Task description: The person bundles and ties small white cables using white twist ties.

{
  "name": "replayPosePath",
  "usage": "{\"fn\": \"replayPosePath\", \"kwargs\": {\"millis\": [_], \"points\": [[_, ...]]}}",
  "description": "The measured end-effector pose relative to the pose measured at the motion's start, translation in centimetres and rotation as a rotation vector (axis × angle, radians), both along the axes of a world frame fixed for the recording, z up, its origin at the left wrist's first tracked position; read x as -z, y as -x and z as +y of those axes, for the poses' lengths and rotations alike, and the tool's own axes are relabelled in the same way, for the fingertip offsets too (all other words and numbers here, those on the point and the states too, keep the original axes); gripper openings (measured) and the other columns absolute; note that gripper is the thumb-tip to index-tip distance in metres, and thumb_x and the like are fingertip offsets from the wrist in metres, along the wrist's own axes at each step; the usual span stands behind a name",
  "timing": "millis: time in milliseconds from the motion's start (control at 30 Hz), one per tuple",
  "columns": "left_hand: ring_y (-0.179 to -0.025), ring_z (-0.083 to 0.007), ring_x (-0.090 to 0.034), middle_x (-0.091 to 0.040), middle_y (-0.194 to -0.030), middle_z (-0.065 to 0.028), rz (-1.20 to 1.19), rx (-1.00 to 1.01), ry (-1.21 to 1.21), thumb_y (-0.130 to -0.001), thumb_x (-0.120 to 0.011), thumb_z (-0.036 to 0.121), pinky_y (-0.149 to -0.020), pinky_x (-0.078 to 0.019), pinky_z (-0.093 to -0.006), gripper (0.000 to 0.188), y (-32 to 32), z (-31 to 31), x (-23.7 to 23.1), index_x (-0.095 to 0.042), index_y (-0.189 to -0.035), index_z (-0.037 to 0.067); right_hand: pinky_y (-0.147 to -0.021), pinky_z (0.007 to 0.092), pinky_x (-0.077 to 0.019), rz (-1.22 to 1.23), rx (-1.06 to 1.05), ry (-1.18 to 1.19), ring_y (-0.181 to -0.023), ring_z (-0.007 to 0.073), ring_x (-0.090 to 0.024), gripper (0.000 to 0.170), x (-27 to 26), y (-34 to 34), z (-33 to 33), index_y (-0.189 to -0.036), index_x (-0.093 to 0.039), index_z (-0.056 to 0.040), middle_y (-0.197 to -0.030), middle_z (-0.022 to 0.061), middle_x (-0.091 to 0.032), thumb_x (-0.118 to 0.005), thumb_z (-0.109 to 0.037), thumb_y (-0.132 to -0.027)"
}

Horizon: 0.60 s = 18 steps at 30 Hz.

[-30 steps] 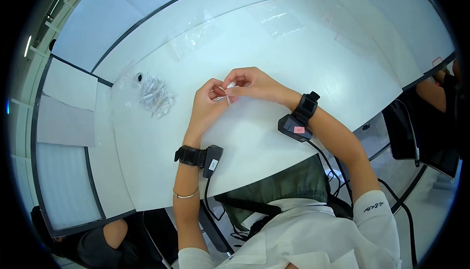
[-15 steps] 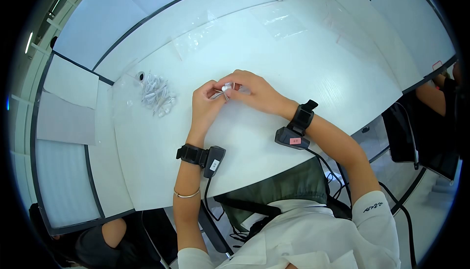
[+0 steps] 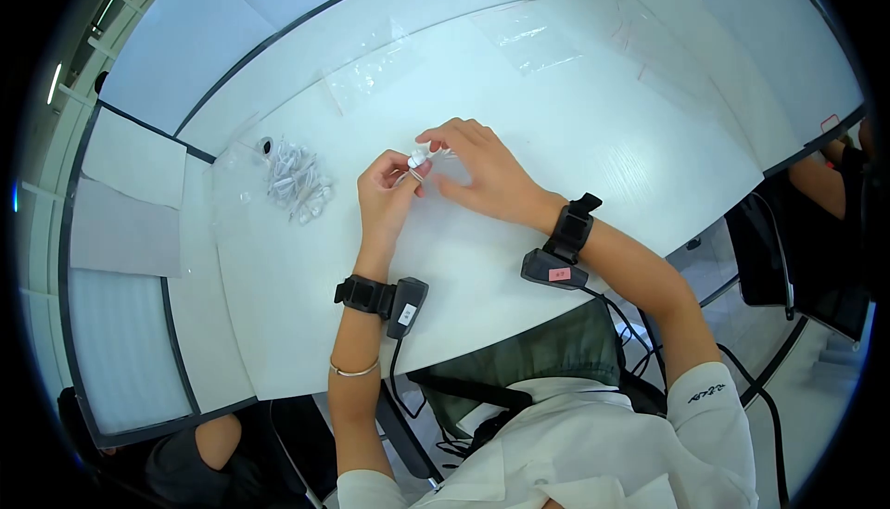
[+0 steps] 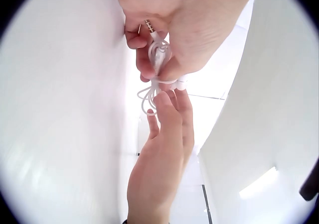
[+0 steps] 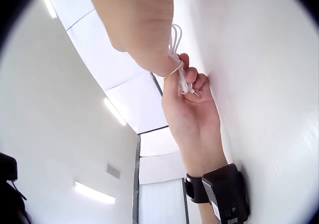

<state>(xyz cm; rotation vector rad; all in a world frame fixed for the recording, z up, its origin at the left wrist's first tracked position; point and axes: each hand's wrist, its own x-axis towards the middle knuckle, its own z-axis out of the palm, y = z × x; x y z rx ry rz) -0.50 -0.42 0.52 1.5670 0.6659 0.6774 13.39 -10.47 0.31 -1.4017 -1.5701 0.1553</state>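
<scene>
Left hand (image 3: 380, 189) has thumb and fingers pinched together on a white earphone bundle (image 3: 416, 161), so that one's clamped on for sure. Right hand (image 3: 489, 173) sits at about 3 o'clock from it, thumb well apart from the fingers, fingers gently bent with the tips right by the bundle. Can't tell if they're actually touching it.

The bundle itself is around 11 o'clock from the middle of the head view, held up over the white surface (image 3: 482, 300). It's coiled with strands round its middle, and loose loops (image 4: 153, 90) fan out at 6 o'clock in the left wrist view. The metal plug (image 4: 149, 28) pokes out bare at 11 o'clock there, black bands and all. Pile of white cables (image 3: 297, 184) lies at 9 o'clock from the left hand.
</scene>
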Motion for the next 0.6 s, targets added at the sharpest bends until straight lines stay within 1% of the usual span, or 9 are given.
{"fn": "replayPosePath", "kwargs": {"millis": [67,100,200,233,333,433,467,533,600], "points": [[-0.059,-0.0072,-0.046,-0.057,-0.071,-0.0006,0.014,-0.018,0.009,-0.081,-0.067,0.016,-0.055,-0.0361,-0.0205,0.018,0.1,-0.1,-0.1,-0.056,-0.074,0.005,-0.089,0.0361,-0.0353,-0.085,0.013,-0.035,-0.100,0.0251,-0.048,0.037,0.2,0.1,0.1,-0.111,-0.051,-0.0063,-0.103,0.0083,-0.053,-0.061,-0.016,-0.077],[-0.058,-0.0066,-0.045,-0.056,-0.069,0.0004,0.000,0.005,0.009,-0.080,-0.068,0.019,-0.054,-0.0349,-0.0200,0.019,0.1,-0.2,-0.2,-0.055,-0.073,0.006,-0.088,0.0356,-0.0370,-0.106,0.050,-0.080,-0.099,0.0254,-0.050,0.033,0.4,0.1,0.3,-0.109,-0.053,-0.0057,-0.103,0.0090,-0.056,-0.060,-0.018,-0.078],[-0.056,-0.0060,-0.046,-0.059,-0.070,-0.0020,-0.034,0.027,0.049,-0.080,-0.068,0.014,-0.052,-0.0358,-0.0190,0.015,0.1,-0.4,-0.6,-0.057,-0.075,0.004,-0.087,0.0352,-0.0389,-0.020,-0.087,0.105,-0.096,0.0258,-0.054,0.030,0.4,-0.7,0.1,-0.106,-0.055,-0.0042,-0.100,0.0099,-0.059,-0.058,-0.020,-0.081],[-0.057,-0.0065,-0.046,-0.060,-0.071,-0.0024,-0.012,0.029,0.066,-0.080,-0.068,0.016,-0.053,-0.0364,-0.0196,0.016,0.2,-0.4,-0.7,-0.057,-0.076,0.004,-0.086,0.0351,-0.0404,0.033,-0.107,0.106,-0.092,0.0262,-0.056,0.028,0.4,-0.8,0.0,-0.104,-0.055,-0.0039,-0.098,0.0105,-0.061,-0.057,-0.023,-0.083],[-0.060,-0.0070,-0.048,-0.058,-0.071,-0.0001,-0.022,0.038,0.085,-0.081,-0.066,0.021,-0.057,-0.0355,-0.0206,0.016,0.1,-0.5,-0.9,-0.057,-0.077,0.007,-0.086,0.0342,-0.0411,0.120,-0.128,0.164,-0.090,0.0233,-0.058,0.026,0.5,-1.0,0.2,-0.107,-0.056,-0.0058,-0.097,0.0098,-0.062,-0.058,-0.021,-0.085],[-0.061,-0.0077,-0.049,-0.061,-0.075,-0.0015,-0.039,0.056,0.111,-0.082,-0.065,0.022,-0.060,-0.0355,-0.0210,0.016,0.3,-0.3,-0.8,-0.058,-0.081,0.007,-0.079,0.0331,-0.0454,0.369,-0.151,0.144,-0.085,0.0244,-0.061,0.024,-0.1,-0.7,0.3,-0.103,-0.054,-0.0052,-0.090,0.0117,-0.063,-0.058,-0.021,-0.085],[-0.062,-0.0081,-0.050,-0.062,-0.078,-0.0027,-0.034,0.063,0.124,-0.081,-0.065,0.021,-0.060,-0.0351,-0.0208,0.016,0.3,-0.2,-0.6,-0.058,-0.083,0.007,-0.075,0.0306,-0.0466,0.362,-0.140,0.095,-0.083,0.0213,-0.062,0.020,0.0,-0.6,0.3,-0.100,-0.055,-0.0036,-0.085,0.0108,-0.064,-0.058,-0.017,-0.085],[-0.064,-0.0082,-0.050,-0.062,-0.079,-0.0028,-0.034,0.076,0.149,-0.082,-0.065,0.023,-0.061,-0.0362,-0.0211,0.016,0.3,0.0,-0.3,-0.059,-0.085,0.008,-0.074,0.0289,-0.0460,0.400,-0.191,0.071,-0.082,0.0172,-0.062,0.015,0.2,-0.9,0.5,-0.094,-0.056,-0.0015,-0.084,0.0086,-0.063,-0.058,-0.014,-0.086],[-0.063,-0.0085,-0.051,-0.063,-0.078,-0.0042,-0.072,0.053,0.185,-0.081,-0.066,0.024,-0.061,-0.0360,-0.0210,0.019,0.1,-0.1,-0.2,-0.060,-0.083,0.006,-0.073,0.0273,-0.0459,0.512,-0.210,0.096,-0.080,0.0145,-0.062,0.014,0.1,-0.8,0.6,-0.091,-0.057,-0.0001,-0.082,0.0077,-0.063,-0.057,-0.013,-0.087]]}}
